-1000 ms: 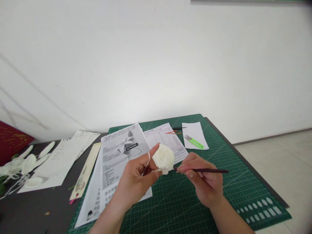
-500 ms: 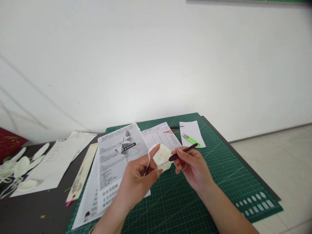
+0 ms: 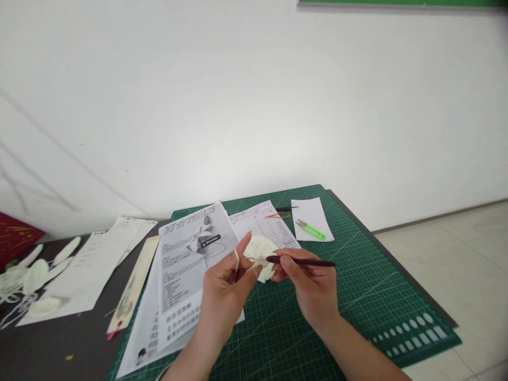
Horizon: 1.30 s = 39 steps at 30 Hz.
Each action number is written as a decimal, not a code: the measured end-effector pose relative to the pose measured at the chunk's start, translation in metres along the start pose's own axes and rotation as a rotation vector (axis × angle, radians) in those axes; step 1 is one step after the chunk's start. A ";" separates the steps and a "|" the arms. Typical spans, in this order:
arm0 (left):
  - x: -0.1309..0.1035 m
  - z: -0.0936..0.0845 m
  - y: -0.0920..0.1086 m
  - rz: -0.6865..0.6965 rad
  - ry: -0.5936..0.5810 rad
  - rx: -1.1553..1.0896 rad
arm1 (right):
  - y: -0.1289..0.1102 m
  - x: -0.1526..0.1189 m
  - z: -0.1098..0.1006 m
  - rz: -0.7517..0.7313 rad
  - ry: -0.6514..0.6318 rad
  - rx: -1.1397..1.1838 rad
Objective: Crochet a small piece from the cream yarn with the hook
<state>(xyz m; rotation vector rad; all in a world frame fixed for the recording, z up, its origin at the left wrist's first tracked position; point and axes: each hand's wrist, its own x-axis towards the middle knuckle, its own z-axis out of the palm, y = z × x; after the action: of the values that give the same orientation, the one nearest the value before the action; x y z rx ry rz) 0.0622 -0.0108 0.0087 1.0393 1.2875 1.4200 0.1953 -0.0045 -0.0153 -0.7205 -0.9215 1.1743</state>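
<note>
My left hand point(image 3: 226, 286) pinches a cream-white crocheted piece point(image 3: 260, 247) at its lower left edge, with a strand of yarn looped over the raised index finger. Between the thumb and fingers of my right hand point(image 3: 313, 283) is a dark brown crochet hook point(image 3: 304, 261), lying nearly level. Its thin tip meets the crocheted piece close to my left thumb; the exact stitch is too small to make out. Both hands are above the green cutting mat point(image 3: 286, 338).
Printed sheets point(image 3: 178, 275) and a chart point(image 3: 264, 219) lie behind and left of my hands. Green thread snips point(image 3: 313, 230) rest on white paper point(image 3: 311, 207). White crocheted petals point(image 3: 36, 275), handwritten sheets point(image 3: 85, 270) and a bookmark point(image 3: 135, 280) are at the left.
The hook has turned from a slant to nearly level, and my right hand has rotated with it. The crocheted piece has shifted and tilted slightly between my hands.
</note>
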 end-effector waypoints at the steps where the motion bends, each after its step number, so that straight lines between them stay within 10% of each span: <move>1: 0.000 0.001 0.001 -0.013 0.002 -0.031 | 0.000 -0.002 0.001 -0.079 0.000 -0.065; 9: -0.001 -0.004 0.012 -0.278 -0.130 -0.404 | -0.001 -0.004 -0.005 -0.933 -0.370 -0.613; 22: 0.010 -0.025 0.018 -0.374 -0.392 -0.398 | -0.002 -0.003 -0.006 -0.062 -0.204 0.130; 39: 0.013 -0.037 0.026 -0.464 -0.524 -0.319 | -0.011 0.006 -0.014 -0.050 -0.283 0.189</move>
<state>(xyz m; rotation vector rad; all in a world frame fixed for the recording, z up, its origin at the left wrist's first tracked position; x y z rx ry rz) 0.0213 -0.0063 0.0307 0.7597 0.8124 0.8808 0.2135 -0.0014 -0.0104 -0.3825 -1.0395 1.3196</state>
